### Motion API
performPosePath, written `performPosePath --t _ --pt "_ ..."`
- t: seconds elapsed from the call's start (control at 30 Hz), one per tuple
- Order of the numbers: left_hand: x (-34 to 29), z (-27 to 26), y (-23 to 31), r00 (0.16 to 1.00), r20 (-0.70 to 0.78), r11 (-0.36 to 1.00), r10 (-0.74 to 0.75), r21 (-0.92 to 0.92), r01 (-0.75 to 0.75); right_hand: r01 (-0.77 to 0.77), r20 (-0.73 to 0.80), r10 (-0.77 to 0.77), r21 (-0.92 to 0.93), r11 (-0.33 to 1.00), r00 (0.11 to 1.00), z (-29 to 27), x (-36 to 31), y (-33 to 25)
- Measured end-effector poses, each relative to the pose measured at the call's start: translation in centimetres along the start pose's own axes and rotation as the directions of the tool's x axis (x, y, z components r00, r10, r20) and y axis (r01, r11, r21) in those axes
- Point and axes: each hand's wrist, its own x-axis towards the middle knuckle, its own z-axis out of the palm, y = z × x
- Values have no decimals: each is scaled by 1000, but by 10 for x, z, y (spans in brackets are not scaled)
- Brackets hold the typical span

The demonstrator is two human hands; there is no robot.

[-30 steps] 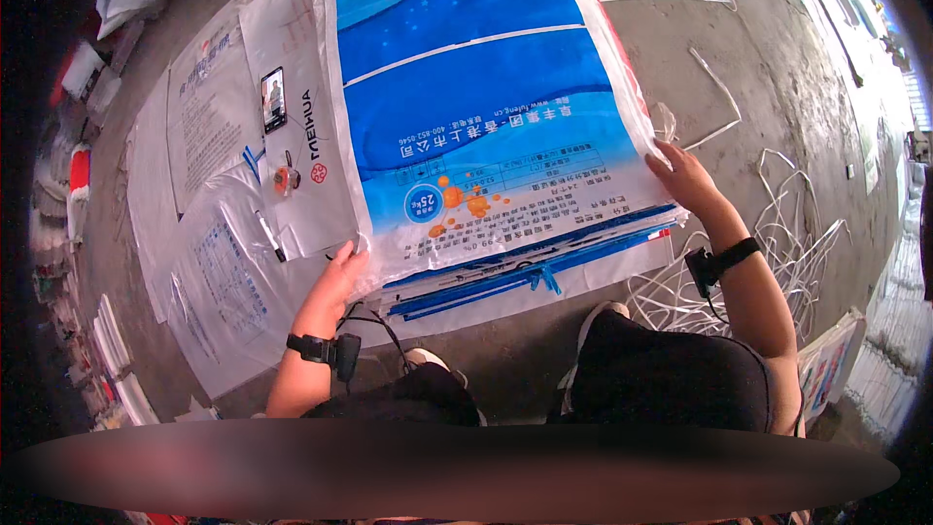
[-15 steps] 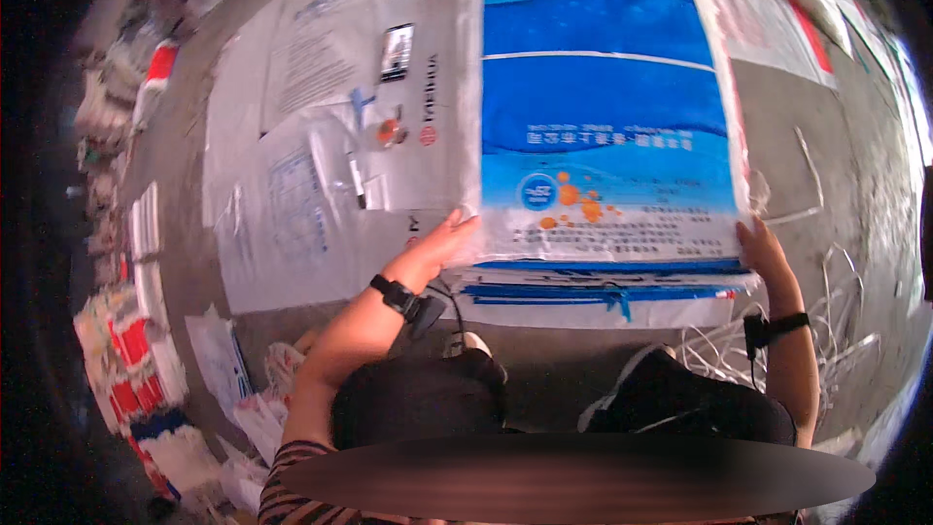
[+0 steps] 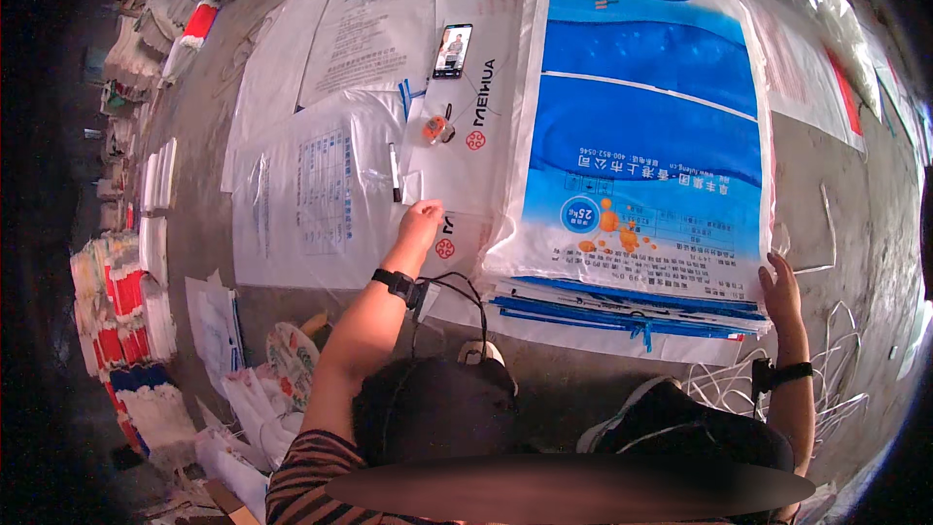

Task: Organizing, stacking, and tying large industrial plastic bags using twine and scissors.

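A large blue-and-white woven plastic sack [image 3: 641,126] lies flat on top of a stack of folded sacks [image 3: 622,314], whose blue and white edges show on the near side. My right hand [image 3: 780,287] rests against the near right corner of the stack, fingers stretched along its edge. Left of the stack, my left hand [image 3: 419,226] hovers by a small white slip [image 3: 414,185], its fingers curled together and no object visible in them. A marker pen [image 3: 395,171] lies just beyond that hand.
A phone [image 3: 453,51] and a small orange-and-clear roll [image 3: 437,129] lie on the white sheeting [image 3: 292,233] at left. Loose white straps [image 3: 826,369] tangle on the floor at right. Bundled sacks [image 3: 126,301] line the far left. Crumpled bags [image 3: 258,408] lie near my left arm.
My left hand has let go of the stack's left corner and moved left toward the white slip. My right hand stays at the right corner, its fingers straighter. The view has shifted.
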Motion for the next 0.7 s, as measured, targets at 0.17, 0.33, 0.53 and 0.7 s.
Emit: performPosePath --t 0.17,0.33,0.53,0.7 --pt "-25 19 46 962 114 968 247 13 -250 203 -55 -204 -25 979 977 -4 -7 -58" --pt "-56 42 119 802 413 857 432 89 -508 357 -99 -364 -78 931 926 -14 -11 -108" --pt "-127 67 229 621 596 783 509 -19 -622 797 -90 -802 -98 597 590 -59 -35 -211" --pt "-166 79 359 490 431 554 758 -31 -832 951 -428 -869 -64 304 249 -153 -47 -330"
